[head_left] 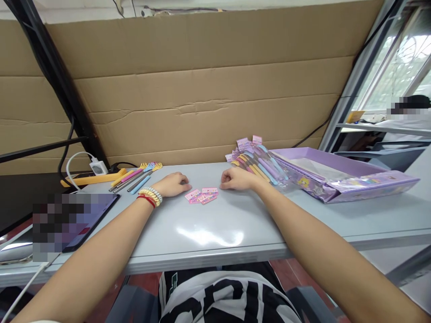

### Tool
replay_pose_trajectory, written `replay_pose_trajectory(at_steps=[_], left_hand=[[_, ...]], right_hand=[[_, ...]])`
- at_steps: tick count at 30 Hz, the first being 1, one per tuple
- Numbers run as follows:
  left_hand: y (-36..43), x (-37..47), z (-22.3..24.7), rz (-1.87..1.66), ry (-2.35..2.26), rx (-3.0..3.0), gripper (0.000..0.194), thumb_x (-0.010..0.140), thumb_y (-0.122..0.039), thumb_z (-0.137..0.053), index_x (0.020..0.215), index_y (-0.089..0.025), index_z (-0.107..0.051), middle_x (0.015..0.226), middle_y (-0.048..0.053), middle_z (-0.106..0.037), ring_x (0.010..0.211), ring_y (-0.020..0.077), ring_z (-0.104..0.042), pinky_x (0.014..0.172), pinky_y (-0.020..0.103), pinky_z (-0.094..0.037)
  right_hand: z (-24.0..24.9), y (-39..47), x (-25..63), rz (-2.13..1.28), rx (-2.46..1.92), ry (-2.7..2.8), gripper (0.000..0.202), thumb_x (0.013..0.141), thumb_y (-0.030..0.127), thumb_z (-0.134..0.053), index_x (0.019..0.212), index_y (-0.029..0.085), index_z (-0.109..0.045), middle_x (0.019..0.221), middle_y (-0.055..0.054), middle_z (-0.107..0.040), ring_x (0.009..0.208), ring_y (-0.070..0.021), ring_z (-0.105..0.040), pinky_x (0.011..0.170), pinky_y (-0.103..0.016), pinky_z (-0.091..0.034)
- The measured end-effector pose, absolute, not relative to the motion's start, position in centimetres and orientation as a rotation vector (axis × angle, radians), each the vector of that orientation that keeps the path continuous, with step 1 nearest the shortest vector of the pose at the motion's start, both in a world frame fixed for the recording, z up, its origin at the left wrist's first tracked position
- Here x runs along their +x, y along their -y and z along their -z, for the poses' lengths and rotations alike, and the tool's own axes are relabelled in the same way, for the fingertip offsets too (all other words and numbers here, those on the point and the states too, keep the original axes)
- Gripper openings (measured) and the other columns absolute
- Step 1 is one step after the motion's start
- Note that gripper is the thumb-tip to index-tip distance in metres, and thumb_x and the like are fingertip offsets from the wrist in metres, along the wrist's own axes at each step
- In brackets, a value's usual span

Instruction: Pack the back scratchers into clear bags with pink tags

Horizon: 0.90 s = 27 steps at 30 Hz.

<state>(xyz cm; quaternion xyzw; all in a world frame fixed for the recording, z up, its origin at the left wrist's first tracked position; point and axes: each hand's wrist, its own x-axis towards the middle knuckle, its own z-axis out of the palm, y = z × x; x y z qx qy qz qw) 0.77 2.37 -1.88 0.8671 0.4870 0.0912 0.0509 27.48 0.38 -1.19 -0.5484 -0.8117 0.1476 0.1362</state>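
My left hand (172, 184) rests on the grey table with its fingers curled in, beaded and red bands round the wrist. Across from it, my right hand (236, 178) also lies on the tabletop, fingers bent and pressed together. I see nothing in either hand. Between them lie several small pink printed cards (202, 195), overlapping, close to the left fingertips but apart from both hands. Beyond my right hand is a pile of colourful pen-like sticks in clear wrappers (262, 163) with pink tags. Left of my left hand lie several loose coloured sticks with fork-shaped ends (138, 175).
An open purple box (363, 190) sits on the right. To the left are a tablet (97, 220), a yellow bar-shaped object (92, 179) and a white charger (98, 167) with its cable. A cardboard panel (202, 89) stands behind the table. Another person sits far right.
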Motion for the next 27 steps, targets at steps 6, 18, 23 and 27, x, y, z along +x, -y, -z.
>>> replay_pose_trajectory(at_steps=[6,18,23,27], left_hand=[[-1.0,1.6,1.4,-0.222,-1.485,2.504,0.066,0.076,-0.066,-0.045,0.114,-0.014,-0.062,0.125,0.017,-0.057,0.109,0.0299,-0.056,0.093,0.035,-0.041],[-0.9,1.7,1.3,-0.146,-1.498,2.528,0.067,0.076,-0.065,-0.045,0.119,-0.015,-0.059,0.128,0.017,-0.055,0.108,0.0303,-0.057,0.09,0.035,-0.042],[-0.8,1.8,1.4,-0.169,-1.468,2.557,0.058,0.084,-0.058,-0.037,0.115,-0.015,-0.062,0.122,0.017,-0.058,0.106,0.0287,-0.057,0.092,0.036,-0.041],[-0.7,2.0,1.3,-0.152,-1.444,2.583,0.055,0.086,-0.054,-0.033,0.112,-0.016,-0.064,0.116,0.016,-0.061,0.104,0.028,-0.057,0.092,0.036,-0.04]], right_hand=[[1.5,-0.5,27.2,-0.391,-1.53,2.35,0.034,0.071,0.043,-0.067,0.093,0.016,-0.064,0.086,-0.005,-0.067,0.072,-0.0153,-0.058,0.059,-0.023,-0.039],[1.6,-0.5,26.8,-0.398,-1.536,2.466,0.056,0.071,0.059,-0.064,0.107,0.016,-0.065,0.102,-0.009,-0.066,0.085,-0.0199,-0.06,0.068,-0.025,-0.042],[2.4,-0.6,25.8,-0.373,-1.38,2.548,0.055,0.078,0.055,-0.058,0.118,0.018,-0.064,0.117,-0.012,-0.06,0.106,-0.0244,-0.056,0.086,-0.028,-0.041],[2.4,-0.4,25.1,-0.307,-1.378,2.59,0.041,0.077,0.041,-0.063,0.11,0.016,-0.067,0.11,-0.012,-0.062,0.098,-0.0227,-0.057,0.081,-0.027,-0.042]])
